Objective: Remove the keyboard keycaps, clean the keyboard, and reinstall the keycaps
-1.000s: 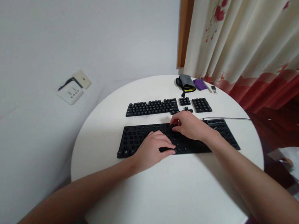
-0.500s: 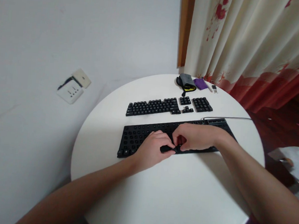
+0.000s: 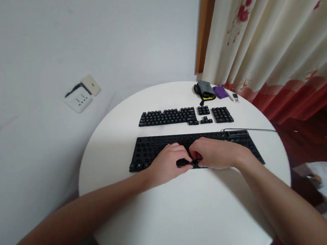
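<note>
A black keyboard (image 3: pixel 147 150) lies on the round white table, most of its key caps off and bare key switches showing. A few caps (image 3: pixel 135 166) still sit at its front left corner. My left hand (image 3: pixel 169 161) rests on the front middle of the keyboard, thumb and fingers closed at one end of a long black key cap, seemingly the space bar (image 3: pixel 183 162). Close beside it, my right hand (image 3: pixel 213 153) is curled in a pinch at the other end of that cap. The fingers partly hide the cap and the switches under them.
Removed key caps (image 3: pixel 168 117) stand in keyboard order behind, with a number block (image 3: pixel 222 114) at right. Farther back lie a grey pouch (image 3: pixel 205 90), a purple cloth (image 3: pixel 220 92) and a small tool (image 3: pixel 235 97). A cable (image 3: pixel 253 129) runs right. A wall flanks the left.
My right hand's fingers have drawn closer together at the space bar and shifted slightly. My left hand stays almost where it was. The whole view has moved a little.
</note>
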A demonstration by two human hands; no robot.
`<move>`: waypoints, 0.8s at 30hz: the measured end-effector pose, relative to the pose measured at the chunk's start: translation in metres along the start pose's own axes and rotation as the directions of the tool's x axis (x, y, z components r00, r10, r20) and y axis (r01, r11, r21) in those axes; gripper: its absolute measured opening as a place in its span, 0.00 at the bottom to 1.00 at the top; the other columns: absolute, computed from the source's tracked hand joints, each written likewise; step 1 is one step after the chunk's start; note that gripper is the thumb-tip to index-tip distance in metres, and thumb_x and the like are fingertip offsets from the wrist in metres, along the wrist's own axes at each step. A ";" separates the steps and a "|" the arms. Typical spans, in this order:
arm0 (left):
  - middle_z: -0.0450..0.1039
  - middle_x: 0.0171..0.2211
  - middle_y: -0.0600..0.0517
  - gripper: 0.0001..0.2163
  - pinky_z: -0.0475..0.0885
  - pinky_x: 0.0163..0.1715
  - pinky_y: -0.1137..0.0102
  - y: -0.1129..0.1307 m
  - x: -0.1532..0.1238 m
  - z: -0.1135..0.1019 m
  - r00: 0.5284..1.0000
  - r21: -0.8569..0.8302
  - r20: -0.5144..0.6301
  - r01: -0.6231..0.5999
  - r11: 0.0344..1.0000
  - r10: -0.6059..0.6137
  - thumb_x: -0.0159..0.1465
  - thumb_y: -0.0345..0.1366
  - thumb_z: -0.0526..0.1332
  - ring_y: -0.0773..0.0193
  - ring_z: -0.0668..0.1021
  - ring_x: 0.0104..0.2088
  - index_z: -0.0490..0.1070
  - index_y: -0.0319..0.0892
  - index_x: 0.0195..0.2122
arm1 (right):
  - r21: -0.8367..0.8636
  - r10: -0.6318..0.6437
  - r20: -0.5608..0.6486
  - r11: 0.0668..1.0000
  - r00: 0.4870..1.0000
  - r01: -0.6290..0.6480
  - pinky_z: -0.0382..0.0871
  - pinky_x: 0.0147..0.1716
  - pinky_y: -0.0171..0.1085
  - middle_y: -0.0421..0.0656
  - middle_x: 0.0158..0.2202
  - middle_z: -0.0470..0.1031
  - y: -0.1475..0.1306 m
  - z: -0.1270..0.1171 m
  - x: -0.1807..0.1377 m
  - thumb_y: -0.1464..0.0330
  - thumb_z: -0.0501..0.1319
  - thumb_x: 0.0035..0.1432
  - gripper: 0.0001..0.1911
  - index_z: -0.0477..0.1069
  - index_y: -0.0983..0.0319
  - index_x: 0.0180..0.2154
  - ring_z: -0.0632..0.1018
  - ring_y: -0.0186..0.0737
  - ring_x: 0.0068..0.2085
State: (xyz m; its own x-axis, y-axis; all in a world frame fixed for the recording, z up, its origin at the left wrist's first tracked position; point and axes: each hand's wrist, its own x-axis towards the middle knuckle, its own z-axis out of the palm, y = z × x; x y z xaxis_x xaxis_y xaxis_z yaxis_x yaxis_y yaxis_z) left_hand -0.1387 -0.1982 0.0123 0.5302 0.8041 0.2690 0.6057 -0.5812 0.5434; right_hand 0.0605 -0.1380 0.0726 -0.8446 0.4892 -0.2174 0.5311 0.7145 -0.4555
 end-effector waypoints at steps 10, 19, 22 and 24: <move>0.78 0.38 0.52 0.03 0.68 0.44 0.62 0.001 0.001 -0.001 1.000 0.006 0.010 -0.012 1.000 0.012 0.62 0.35 0.67 0.59 0.76 0.41 0.76 0.45 0.37 | -0.022 -0.009 0.009 1.000 1.000 0.009 0.56 0.23 0.35 0.41 0.26 0.77 0.000 0.000 0.000 0.78 0.61 0.49 0.07 0.75 0.61 0.28 0.71 0.36 0.24; 0.78 0.38 0.52 0.03 0.67 0.43 0.63 0.002 0.001 -0.002 1.000 0.013 0.002 -0.011 1.000 0.011 0.63 0.35 0.67 0.59 0.75 0.41 0.76 0.44 0.37 | -0.068 0.050 0.015 0.997 0.999 -0.049 0.58 0.25 0.35 0.44 0.30 0.78 -0.007 0.002 0.002 0.79 0.63 0.48 0.07 0.74 0.62 0.29 0.74 0.38 0.28; 0.78 0.39 0.52 0.04 0.66 0.44 0.63 0.003 0.000 -0.003 0.999 0.031 -0.003 -0.034 0.999 0.034 0.65 0.37 0.65 0.61 0.75 0.42 0.78 0.45 0.38 | -0.031 0.049 0.032 0.998 0.998 -0.048 0.58 0.24 0.34 0.41 0.28 0.77 0.000 0.000 0.003 0.75 0.66 0.48 0.05 0.74 0.62 0.29 0.73 0.37 0.27; 0.78 0.39 0.52 0.06 0.66 0.44 0.63 0.004 -0.001 -0.005 0.999 0.062 -0.005 -0.047 0.997 0.048 0.67 0.38 0.63 0.61 0.75 0.41 0.79 0.46 0.39 | 0.051 0.064 0.081 0.996 0.995 -0.068 0.58 0.24 0.33 0.39 0.27 0.77 0.007 -0.003 0.004 0.72 0.66 0.51 0.02 0.74 0.61 0.30 0.73 0.36 0.28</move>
State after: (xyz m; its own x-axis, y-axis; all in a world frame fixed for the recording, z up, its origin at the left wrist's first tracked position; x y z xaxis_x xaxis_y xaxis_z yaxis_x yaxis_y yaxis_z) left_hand -0.1394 -0.2005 0.0179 0.5556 0.7760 0.2986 0.6155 -0.6253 0.4797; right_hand 0.0611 -0.1299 0.0708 -0.8117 0.4917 -0.3151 0.5832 0.6531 -0.4831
